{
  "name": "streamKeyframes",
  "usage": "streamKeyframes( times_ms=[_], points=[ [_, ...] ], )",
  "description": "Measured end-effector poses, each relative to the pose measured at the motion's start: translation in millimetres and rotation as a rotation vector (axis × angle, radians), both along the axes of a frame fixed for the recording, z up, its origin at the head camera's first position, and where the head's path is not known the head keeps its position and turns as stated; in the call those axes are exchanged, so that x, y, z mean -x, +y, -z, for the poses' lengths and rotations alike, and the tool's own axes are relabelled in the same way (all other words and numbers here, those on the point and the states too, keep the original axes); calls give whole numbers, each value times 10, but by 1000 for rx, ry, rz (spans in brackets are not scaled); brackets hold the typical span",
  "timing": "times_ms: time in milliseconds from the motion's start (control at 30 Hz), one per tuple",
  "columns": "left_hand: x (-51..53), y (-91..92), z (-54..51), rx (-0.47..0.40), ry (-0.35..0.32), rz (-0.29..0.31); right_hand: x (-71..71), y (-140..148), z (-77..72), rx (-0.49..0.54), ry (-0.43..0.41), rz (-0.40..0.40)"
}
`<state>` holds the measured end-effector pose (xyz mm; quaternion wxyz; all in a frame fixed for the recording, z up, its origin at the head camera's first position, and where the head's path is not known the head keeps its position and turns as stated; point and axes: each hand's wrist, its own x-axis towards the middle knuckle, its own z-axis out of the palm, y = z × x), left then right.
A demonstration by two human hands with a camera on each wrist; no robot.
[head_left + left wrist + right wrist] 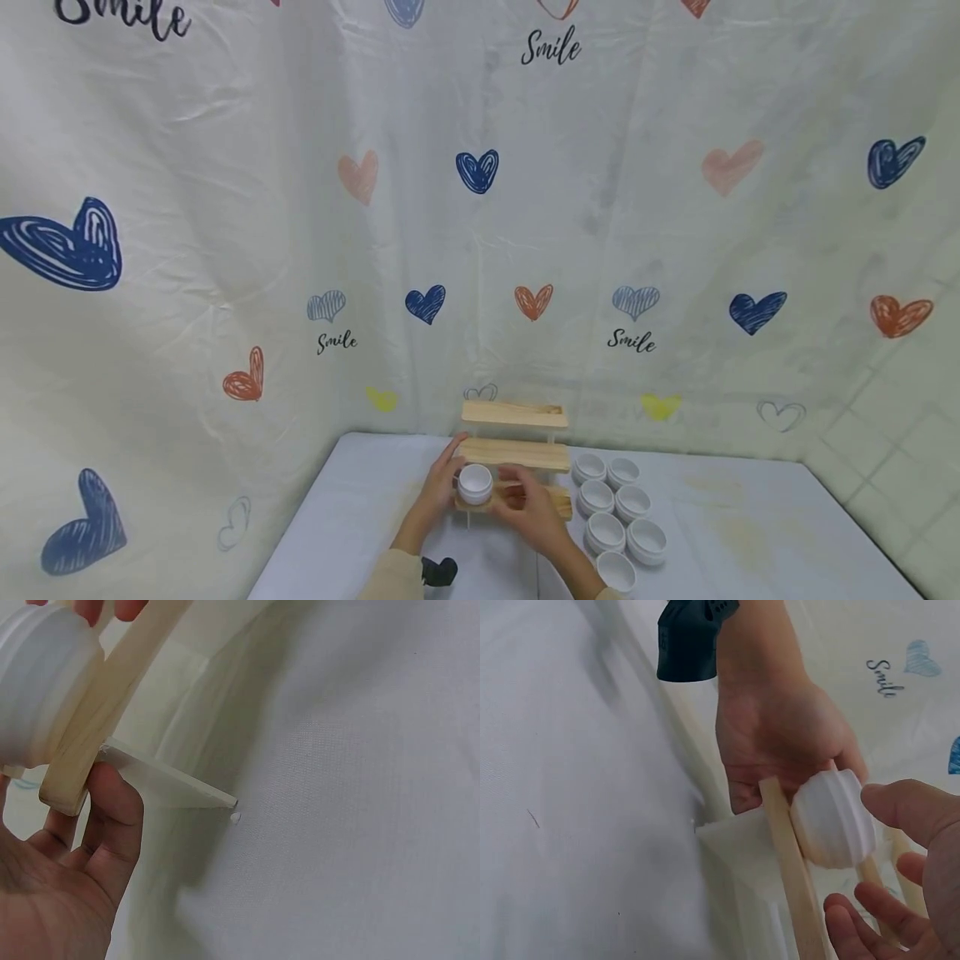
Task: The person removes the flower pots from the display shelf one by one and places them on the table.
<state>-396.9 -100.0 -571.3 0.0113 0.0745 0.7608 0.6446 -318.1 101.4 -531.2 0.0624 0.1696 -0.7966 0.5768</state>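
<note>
A small white cup (476, 485) with ridged sides stands on the left end of the lowest board of a three-tier wooden rack (516, 452). My left hand (437, 493) grips that end of the rack; in the left wrist view, bent fingers press against the underside of the board (105, 705), beside a clear support leg (169, 772). To the right of the cup is my right hand (531, 507), fingers parted and loosely bent. The right wrist view has its thumb (907, 806) close by the cup's rim; whether they touch I cannot tell.
Several more white cups (605, 532) stand in two columns on the white-covered table (720, 533), right of the rack. A pale curtain (570, 233) printed with hearts hangs behind. A dark heart print (440, 572) lies near my left sleeve (393, 577).
</note>
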Motion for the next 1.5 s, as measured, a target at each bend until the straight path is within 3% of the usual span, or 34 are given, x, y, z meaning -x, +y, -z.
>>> streamKeyframes(
  times_ms=[533,1100,1500],
  points=[
    [18,-14,36,-4,-12,6,195,-212,74,-114,-3,95],
    [-3,2,30,3,-6,-4,220,-285,139,-136,9,128],
    [14,-5,23,24,6,4,205,-249,120,-117,-3,104]
  ],
)
